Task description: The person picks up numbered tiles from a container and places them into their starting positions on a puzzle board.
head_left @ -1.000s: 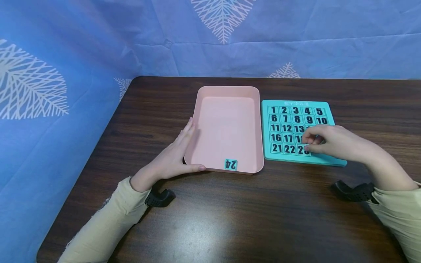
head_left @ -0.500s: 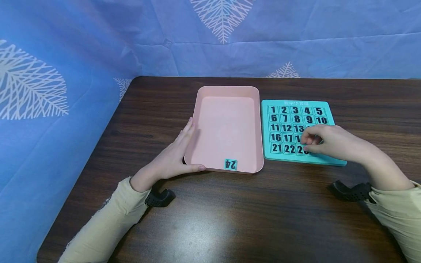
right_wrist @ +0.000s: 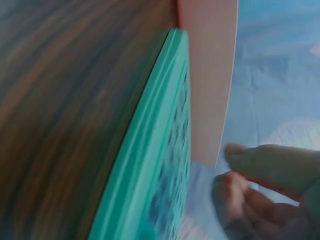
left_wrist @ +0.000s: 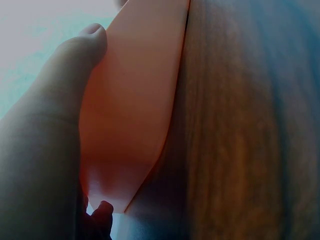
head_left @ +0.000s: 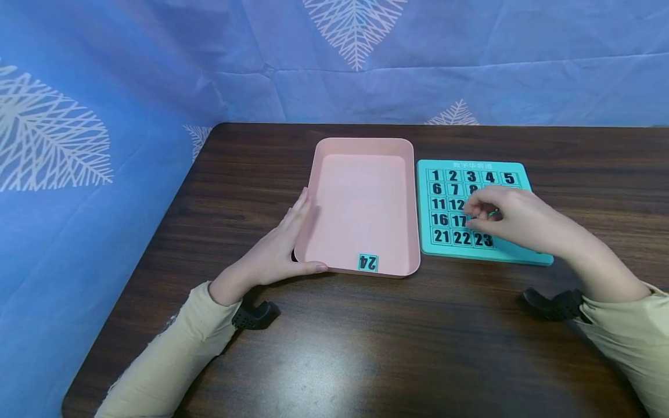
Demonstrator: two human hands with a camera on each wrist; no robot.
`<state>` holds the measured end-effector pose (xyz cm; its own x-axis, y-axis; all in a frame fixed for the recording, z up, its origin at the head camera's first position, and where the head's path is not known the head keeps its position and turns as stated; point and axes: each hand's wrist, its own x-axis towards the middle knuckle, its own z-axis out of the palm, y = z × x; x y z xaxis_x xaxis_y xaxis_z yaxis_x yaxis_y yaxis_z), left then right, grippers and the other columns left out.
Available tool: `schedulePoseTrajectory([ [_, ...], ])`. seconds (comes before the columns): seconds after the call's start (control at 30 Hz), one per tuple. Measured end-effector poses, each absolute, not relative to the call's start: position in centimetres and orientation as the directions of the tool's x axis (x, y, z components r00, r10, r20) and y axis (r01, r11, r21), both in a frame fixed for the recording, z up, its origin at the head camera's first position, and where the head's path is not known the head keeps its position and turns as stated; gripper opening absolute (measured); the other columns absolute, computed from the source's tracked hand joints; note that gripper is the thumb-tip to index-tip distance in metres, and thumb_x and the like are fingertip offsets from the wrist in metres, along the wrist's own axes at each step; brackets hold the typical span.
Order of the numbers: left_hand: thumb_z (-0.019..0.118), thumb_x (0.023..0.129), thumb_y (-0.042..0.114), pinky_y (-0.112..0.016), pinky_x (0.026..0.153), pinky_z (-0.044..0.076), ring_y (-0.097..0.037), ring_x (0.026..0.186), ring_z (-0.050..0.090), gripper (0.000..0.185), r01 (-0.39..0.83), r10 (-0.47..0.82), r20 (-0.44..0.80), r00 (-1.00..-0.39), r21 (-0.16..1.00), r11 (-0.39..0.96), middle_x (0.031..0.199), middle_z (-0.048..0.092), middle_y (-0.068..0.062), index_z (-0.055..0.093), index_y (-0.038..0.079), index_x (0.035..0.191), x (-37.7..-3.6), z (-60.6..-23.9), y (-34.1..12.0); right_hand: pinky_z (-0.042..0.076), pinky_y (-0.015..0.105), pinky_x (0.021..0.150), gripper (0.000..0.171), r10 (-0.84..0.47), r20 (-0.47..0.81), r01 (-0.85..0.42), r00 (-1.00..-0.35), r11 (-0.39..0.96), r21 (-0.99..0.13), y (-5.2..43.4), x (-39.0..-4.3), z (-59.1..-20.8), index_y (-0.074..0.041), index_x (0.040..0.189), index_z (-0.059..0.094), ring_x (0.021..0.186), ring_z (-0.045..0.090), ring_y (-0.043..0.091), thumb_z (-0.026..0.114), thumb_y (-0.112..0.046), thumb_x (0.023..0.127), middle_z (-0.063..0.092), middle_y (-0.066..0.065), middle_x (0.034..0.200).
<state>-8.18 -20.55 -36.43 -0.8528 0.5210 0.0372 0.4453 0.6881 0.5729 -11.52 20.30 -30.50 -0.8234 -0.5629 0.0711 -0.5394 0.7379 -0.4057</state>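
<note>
A shallow pink tray (head_left: pixel 366 209) lies on the table with one tile (head_left: pixel 368 262) marked 24, upside down, at its front edge. My left hand (head_left: pixel 274 247) spans the tray's front-left corner, its straight fingers along the left side and thumb at the front rim. In the left wrist view the thumb (left_wrist: pixel 82 55) lies against the tray wall (left_wrist: pixel 135 85). Right of the tray is a turquoise number board (head_left: pixel 434 249) with rows of numbered tiles. My right hand (head_left: pixel 517 217) is over it, fingers loosely bent, covering several tiles. Nothing shows between thumb and fingertips in the right wrist view.
The dark wooden table (head_left: pixel 397 348) carries both the tray and the board, which lie close side by side. A blue cloth (head_left: pixel 261 58) with white leaf prints hangs behind and to the left. Black wrist bands (head_left: pixel 256 315) sit at both sleeves.
My right hand has moved left and farther up over the board, uncovering the 23 tile and the plain area beside it. The left hand and the tray keep their places.
</note>
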Motion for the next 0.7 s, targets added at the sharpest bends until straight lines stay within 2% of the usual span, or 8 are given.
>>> schedulePoseTrajectory([
  [0.13,0.065,0.078,0.065,-0.055,0.109,0.024,-0.020,0.144,-0.001,0.113,0.445,0.522,0.040,-0.852,0.582,0.681,0.159,-0.016,0.004,-0.007,0.023,0.154,-8.2,-36.4,-20.5,0.049,0.030,0.062,0.023,-0.593,0.146,-0.592,-0.792,0.689,-0.418,17.7,-11.3,-29.6,-0.008,0.102,0.067,0.078,0.055,0.010,0.076,-0.007,0.081,0.061,-0.002,0.090],
  [0.3,0.064,0.078,0.065,-0.055,0.109,0.023,-0.020,0.144,-0.002,0.113,0.448,0.527,0.040,-0.849,0.584,0.677,0.158,-0.018,0.007,-0.008,0.022,0.154,-8.2,-36.4,-20.6,0.049,0.033,0.063,0.021,-0.674,0.189,-0.673,-0.714,0.586,-0.451,14.1,-10.9,-29.2,-0.008,0.101,0.067,0.078,0.052,0.008,0.075,-0.003,0.081,0.060,-0.003,0.089],
  [0.43,0.065,0.078,0.066,-0.054,0.110,0.022,-0.022,0.144,0.000,0.114,0.456,0.530,0.047,-0.847,0.578,0.677,0.158,-0.017,0.005,-0.008,0.021,0.154,-8.2,-36.4,-20.6,0.049,0.032,0.063,0.020,-0.750,0.159,-0.703,-0.642,0.493,-0.513,11.4,-10.8,-29.6,-0.007,0.101,0.068,0.075,0.051,0.011,0.073,-0.002,0.082,0.060,-0.001,0.089],
  [0.57,0.065,0.077,0.065,-0.054,0.110,0.023,-0.022,0.144,0.001,0.114,0.464,0.533,0.056,-0.845,0.574,0.675,0.159,-0.014,0.001,-0.007,0.020,0.154,-8.3,-36.4,-20.6,0.050,0.030,0.068,0.021,-0.823,0.093,-0.702,-0.561,0.413,-0.580,9.5,-10.7,-30.4,-0.006,0.105,0.068,0.079,0.053,0.012,0.070,-0.001,0.085,0.061,0.001,0.095],
  [0.7,0.065,0.077,0.065,-0.053,0.110,0.023,-0.022,0.144,0.001,0.115,0.467,0.533,0.060,-0.844,0.571,0.675,0.159,-0.015,0.001,-0.006,0.018,0.154,-8.3,-36.5,-20.6,0.051,0.029,0.077,0.023,-0.879,0.048,-0.731,-0.474,0.363,-0.577,8.3,-10.6,-31.3,-0.006,0.110,0.067,0.088,0.055,0.012,0.067,-0.003,0.087,0.062,0.003,0.104],
])
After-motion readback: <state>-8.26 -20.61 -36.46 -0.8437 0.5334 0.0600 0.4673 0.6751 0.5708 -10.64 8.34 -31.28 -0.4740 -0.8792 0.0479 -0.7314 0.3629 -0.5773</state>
